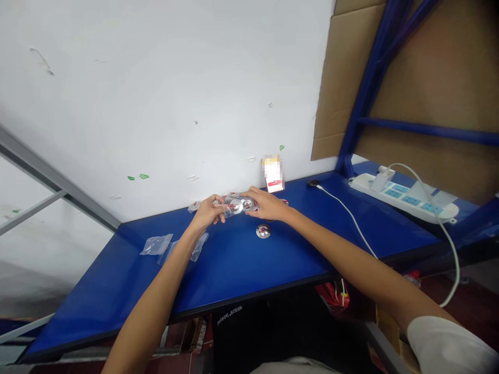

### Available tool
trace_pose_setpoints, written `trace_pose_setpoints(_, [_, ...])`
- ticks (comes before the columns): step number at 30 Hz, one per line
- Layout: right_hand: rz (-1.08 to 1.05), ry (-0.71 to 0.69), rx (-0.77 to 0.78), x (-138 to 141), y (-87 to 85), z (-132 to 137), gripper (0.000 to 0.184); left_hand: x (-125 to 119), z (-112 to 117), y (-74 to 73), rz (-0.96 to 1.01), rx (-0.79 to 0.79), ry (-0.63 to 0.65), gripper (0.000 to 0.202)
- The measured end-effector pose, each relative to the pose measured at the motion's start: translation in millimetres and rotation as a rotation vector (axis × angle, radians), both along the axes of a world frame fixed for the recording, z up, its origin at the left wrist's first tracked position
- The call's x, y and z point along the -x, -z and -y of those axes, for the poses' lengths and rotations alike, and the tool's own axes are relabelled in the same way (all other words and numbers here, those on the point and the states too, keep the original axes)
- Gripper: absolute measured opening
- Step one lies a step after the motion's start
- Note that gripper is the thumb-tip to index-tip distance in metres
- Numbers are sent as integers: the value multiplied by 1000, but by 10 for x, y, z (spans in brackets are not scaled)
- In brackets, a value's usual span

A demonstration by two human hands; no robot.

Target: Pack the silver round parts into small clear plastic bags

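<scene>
While both arms reach to the blue table's [241, 259] far edge, the left hand [208, 210] and right hand [267, 204] pinch round metal discs [241, 204] together, seemingly inside a clear bag; another disc [263, 231] lies just beside.

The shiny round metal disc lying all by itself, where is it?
In the head view, the lone metal disc lies on the blue table, just in front of the right hand, nearer the person.

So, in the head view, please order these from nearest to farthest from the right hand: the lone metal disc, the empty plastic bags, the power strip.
From the right hand:
1. Metal disc, just in front of it.
2. Plastic bags, at the left.
3. Power strip, far right.
</scene>
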State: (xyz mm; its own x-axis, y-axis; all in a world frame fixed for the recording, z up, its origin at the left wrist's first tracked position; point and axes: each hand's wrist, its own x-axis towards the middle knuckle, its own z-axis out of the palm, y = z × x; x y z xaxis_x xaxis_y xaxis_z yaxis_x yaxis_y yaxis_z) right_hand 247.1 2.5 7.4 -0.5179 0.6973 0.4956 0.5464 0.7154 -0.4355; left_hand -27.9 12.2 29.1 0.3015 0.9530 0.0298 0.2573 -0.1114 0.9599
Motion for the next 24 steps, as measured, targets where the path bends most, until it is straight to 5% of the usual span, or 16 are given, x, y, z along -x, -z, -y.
trace_pose_setpoints(9, [-51,-68,21,-6,31,-29,67,-55,8,-18,2,-148,-161,49])
trace_pose_setpoints(24, [-159,-184,66,63,76,-61,73,-112,44,61,-93,-220,-31,45])
